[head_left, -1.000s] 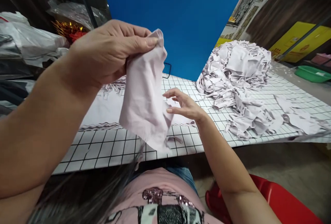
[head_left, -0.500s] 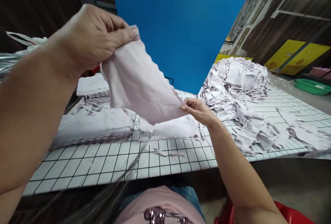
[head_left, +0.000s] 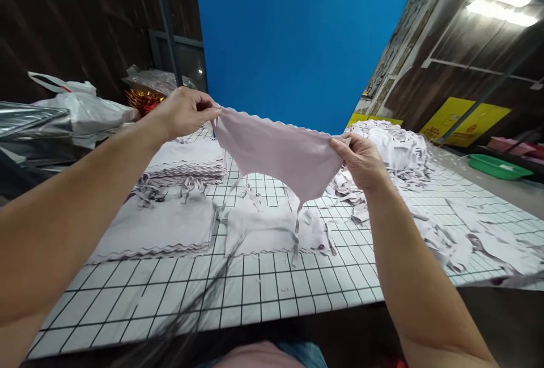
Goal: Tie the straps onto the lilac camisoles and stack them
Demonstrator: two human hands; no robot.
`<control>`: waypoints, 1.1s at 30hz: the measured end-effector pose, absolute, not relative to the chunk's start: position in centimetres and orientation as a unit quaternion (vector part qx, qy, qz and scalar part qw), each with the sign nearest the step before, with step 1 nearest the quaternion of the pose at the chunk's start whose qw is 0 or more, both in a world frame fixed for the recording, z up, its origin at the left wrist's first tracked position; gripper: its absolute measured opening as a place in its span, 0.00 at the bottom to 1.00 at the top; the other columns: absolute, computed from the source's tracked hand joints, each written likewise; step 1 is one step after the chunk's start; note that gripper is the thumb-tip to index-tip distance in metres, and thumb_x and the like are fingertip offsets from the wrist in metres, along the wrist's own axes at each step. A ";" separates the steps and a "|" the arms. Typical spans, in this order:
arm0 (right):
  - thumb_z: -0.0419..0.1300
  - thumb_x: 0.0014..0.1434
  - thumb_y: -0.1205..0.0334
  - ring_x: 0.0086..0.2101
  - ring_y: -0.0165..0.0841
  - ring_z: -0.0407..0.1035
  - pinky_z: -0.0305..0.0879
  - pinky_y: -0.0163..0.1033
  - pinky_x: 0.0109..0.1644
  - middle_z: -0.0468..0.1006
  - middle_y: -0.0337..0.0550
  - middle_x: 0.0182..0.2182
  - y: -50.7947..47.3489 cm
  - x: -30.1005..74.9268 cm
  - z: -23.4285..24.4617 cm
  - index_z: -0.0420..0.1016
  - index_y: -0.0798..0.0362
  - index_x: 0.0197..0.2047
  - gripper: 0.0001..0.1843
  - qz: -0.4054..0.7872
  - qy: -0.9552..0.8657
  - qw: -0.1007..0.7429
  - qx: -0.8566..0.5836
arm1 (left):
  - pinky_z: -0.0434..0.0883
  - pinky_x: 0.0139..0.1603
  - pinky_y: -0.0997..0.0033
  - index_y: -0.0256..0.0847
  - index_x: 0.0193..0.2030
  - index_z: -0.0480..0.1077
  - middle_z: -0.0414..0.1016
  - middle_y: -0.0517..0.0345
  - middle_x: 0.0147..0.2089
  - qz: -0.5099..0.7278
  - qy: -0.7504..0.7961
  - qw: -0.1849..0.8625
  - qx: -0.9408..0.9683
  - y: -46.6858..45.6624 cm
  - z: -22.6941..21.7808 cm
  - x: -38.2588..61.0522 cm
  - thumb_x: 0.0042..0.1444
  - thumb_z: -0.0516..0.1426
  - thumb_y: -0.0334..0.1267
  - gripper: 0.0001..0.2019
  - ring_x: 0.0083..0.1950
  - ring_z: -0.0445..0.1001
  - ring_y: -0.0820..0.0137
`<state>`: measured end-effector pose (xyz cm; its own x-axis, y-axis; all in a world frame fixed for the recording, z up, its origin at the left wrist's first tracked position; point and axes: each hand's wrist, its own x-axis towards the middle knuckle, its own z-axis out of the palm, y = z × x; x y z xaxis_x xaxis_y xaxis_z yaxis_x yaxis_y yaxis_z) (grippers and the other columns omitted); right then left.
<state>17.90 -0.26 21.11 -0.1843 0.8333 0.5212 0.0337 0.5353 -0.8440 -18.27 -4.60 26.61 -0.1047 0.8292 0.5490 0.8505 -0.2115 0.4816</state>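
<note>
A pale pinkish camisole top (head_left: 276,153) with a scalloped edge is stretched out in the air in front of me. Pinching its left upper corner is my left hand (head_left: 189,110), fingers closed. At the opposite corner my right hand (head_left: 361,158) grips the cloth between thumb and fingers. The scalloped edge runs along the top between the hands, and a thin strap (head_left: 296,232) dangles from the lower side. Below it another such top (head_left: 259,232) lies on the table. Left of that is a layered stack of tops (head_left: 165,226), with a second stack (head_left: 187,158) behind.
A white table with black grid lines (head_left: 238,294) spans the front. Loose pale garments are heaped (head_left: 395,147) at the right. A blue panel (head_left: 289,45) rises behind. White plastic bags (head_left: 91,110) lie at left; a green basin (head_left: 499,167) is far right.
My left hand has come down and my right hand has risen, so the top is now spread nearly level between them. Its strap now shows hanging. The camera view has tilted upward.
</note>
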 end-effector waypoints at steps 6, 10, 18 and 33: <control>0.73 0.48 0.50 0.26 0.26 0.64 0.60 0.32 0.26 0.70 0.37 0.25 -0.2 19.0 21.5 0.67 0.52 0.27 0.21 0.388 -0.706 0.497 -0.322 | 0.60 0.30 0.76 0.32 0.37 0.77 0.69 0.62 0.28 -0.213 -0.620 0.002 -0.755 -3.3 25.3 -18.9 0.59 0.54 0.37 0.12 0.26 0.62 0.78; 0.75 0.44 0.50 0.23 0.24 0.60 0.57 0.31 0.24 0.64 0.32 0.20 4.0 18.2 21.0 0.60 0.52 0.22 0.27 0.376 -0.725 0.453 -0.358 | 0.67 0.43 0.72 0.34 0.36 0.76 0.75 0.56 0.35 -0.103 -0.636 0.039 -0.763 -0.3 24.2 -18.1 0.57 0.54 0.32 0.08 0.34 0.69 0.72; 0.72 0.52 0.59 0.34 0.25 0.63 0.62 0.33 0.37 0.74 0.41 0.36 8.1 18.2 28.3 0.71 0.54 0.36 0.14 0.031 -0.770 0.526 -0.360 | 0.67 0.58 0.55 0.21 0.53 0.72 0.74 0.53 0.50 -0.286 -0.605 0.205 -0.714 -1.0 30.0 -15.6 0.63 0.48 0.41 0.24 0.50 0.71 0.66; 0.58 0.54 0.75 0.38 0.36 0.67 0.69 0.43 0.41 0.69 0.45 0.36 -5.5 24.2 2.0 0.75 0.52 0.38 0.11 0.122 -0.887 0.235 -0.378 | 0.72 0.38 0.62 0.35 0.41 0.73 0.73 0.49 0.39 -0.162 -0.361 0.118 -0.911 -12.4 3.6 -15.7 0.60 0.51 0.23 0.11 0.41 0.70 0.63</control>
